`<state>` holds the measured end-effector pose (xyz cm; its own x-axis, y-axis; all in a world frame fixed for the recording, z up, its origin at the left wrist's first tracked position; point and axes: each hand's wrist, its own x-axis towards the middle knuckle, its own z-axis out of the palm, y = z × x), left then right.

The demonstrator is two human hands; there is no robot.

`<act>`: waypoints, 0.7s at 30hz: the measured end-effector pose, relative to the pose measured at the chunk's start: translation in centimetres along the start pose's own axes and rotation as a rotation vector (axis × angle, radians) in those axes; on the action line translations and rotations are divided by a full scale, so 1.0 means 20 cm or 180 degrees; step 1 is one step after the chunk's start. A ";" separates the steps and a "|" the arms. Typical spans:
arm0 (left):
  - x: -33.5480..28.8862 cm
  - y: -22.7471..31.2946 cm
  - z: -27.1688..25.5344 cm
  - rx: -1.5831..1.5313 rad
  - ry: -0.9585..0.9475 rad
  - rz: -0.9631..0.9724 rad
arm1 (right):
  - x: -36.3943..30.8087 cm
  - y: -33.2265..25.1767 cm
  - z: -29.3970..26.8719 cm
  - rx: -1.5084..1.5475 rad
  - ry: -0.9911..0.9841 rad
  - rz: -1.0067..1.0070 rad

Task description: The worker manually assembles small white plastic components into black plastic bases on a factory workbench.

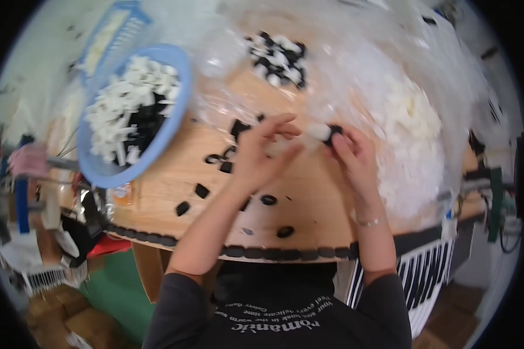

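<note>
Above the middle of the table (pixel 314 203), my right hand (pixel 355 154) pinches a small black piece (pixel 333 135) with a whitish translucent part (pixel 317 131) at its left side; motion blurs its detail. My left hand (pixel 268 151) is a short way to the left, fingers spread and curved, with nothing plainly held. Near and under it lie loose black pieces (pixel 239 128) and black rings (pixel 213 158). Closer to me, black oval pieces (pixel 268 199) and small black blocks (pixel 201 190) are scattered on the wood.
A blue oval basin (pixel 183 87) of white and black plastic parts stands at the left, a blue basket (pixel 135 16) behind it. A black-and-white pile (pixel 278 59) sits at the back. Clear bags (pixel 343 64) and white parts (pixel 410 128) cover the right. Black pieces (pixel 262 253) line the front edge.
</note>
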<state>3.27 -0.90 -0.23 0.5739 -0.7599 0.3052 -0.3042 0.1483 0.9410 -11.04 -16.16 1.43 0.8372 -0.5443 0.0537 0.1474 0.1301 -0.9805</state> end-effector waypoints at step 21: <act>-0.02 -0.01 -0.05 -0.0119 -0.0277 -0.0643 | 0.02 -0.13 0.02 -0.1139 -0.0959 0.0674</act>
<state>3.84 -0.07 -0.37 0.5520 -0.8281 0.0979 -0.1604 0.0097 0.9870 -10.96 -16.42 4.12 0.9515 -0.2669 -0.1528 -0.1874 -0.1090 -0.9762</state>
